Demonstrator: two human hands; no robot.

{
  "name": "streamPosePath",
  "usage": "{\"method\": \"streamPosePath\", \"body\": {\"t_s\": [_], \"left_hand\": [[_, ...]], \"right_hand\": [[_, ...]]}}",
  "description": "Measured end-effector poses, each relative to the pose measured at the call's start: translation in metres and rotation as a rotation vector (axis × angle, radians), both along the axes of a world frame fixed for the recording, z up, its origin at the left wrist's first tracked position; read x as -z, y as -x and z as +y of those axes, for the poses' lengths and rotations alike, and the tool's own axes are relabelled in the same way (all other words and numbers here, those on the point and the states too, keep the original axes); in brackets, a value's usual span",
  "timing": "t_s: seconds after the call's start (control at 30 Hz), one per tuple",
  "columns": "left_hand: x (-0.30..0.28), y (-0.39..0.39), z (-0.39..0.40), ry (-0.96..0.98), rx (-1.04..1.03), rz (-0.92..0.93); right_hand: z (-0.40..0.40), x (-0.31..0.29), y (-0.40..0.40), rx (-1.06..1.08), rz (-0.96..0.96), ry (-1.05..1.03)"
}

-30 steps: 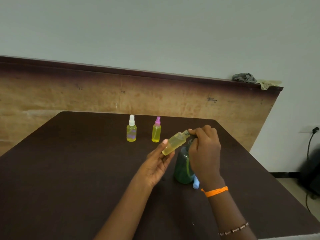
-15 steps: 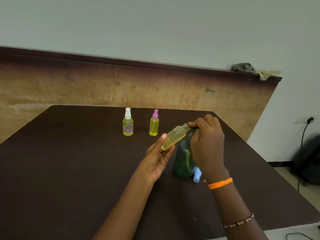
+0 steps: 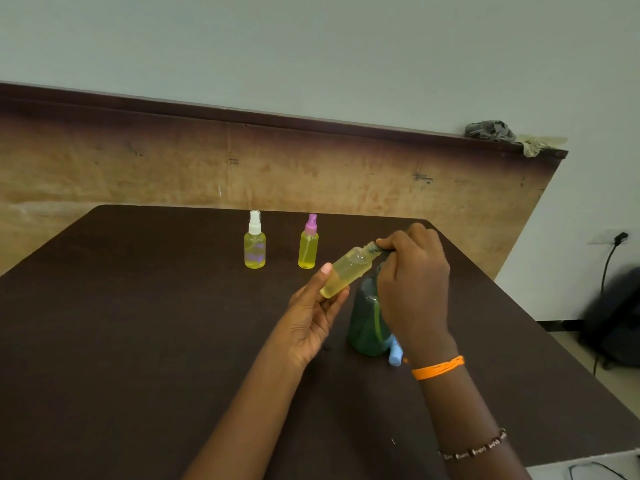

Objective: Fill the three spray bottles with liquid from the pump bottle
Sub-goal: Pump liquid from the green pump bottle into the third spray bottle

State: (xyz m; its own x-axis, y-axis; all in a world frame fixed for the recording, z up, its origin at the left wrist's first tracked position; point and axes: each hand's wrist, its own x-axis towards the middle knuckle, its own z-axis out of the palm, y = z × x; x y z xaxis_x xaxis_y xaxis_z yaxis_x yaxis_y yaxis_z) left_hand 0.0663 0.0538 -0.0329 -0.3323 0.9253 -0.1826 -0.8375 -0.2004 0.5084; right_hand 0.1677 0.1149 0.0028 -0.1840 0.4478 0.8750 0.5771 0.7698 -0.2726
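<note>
My left hand [image 3: 313,313] holds an uncapped spray bottle [image 3: 346,271], tilted, with pale yellow liquid inside and its open neck against the pump spout. My right hand [image 3: 414,282] rests on top of the green pump bottle [image 3: 363,327] and covers its pump head. A blue spray cap [image 3: 394,355] lies on the table behind my right wrist. Two capped spray bottles stand upright farther back: one with a white cap [image 3: 255,244], one with a pink cap [image 3: 308,245], both holding yellow liquid.
The dark brown table [image 3: 121,323] ends at a wooden back panel [image 3: 138,168]. Crumpled cloths [image 3: 488,130] lie on the panel's top ledge at the right. A dark bag [image 3: 613,323] and a cable sit on the floor at the right.
The view has shifted slightly. Both hands stay at the pump bottle, with the tilted spray bottle still held at the spout.
</note>
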Motion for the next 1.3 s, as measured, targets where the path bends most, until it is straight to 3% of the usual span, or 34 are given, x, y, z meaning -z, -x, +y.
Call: {"method": "streamPosePath", "body": {"t_s": [0.17,0.4,0.6,0.87,1.1,1.3], "left_hand": [[-0.001,-0.001,-0.001,0.014,0.005,0.063],[-0.001,-0.003,-0.003,0.02,0.003,0.036],[0.001,-0.002,-0.005,0.028,0.0,0.039],[0.0,-0.003,-0.006,0.027,0.011,0.05],[-0.001,-0.003,-0.007,0.042,0.021,0.032],[-0.001,-0.003,-0.007,0.038,0.014,0.038]], "right_hand": [[0.004,0.02,0.004,0.04,0.12,-0.1],[-0.001,-0.001,-0.003,0.059,-0.07,-0.046],[-0.007,0.019,-0.002,0.077,0.001,-0.113],[-0.011,-0.004,-0.009,0.055,-0.096,-0.029],[-0.007,0.021,0.001,0.104,-0.017,-0.107],[-0.005,-0.003,-0.01,0.032,-0.11,-0.021]]}}
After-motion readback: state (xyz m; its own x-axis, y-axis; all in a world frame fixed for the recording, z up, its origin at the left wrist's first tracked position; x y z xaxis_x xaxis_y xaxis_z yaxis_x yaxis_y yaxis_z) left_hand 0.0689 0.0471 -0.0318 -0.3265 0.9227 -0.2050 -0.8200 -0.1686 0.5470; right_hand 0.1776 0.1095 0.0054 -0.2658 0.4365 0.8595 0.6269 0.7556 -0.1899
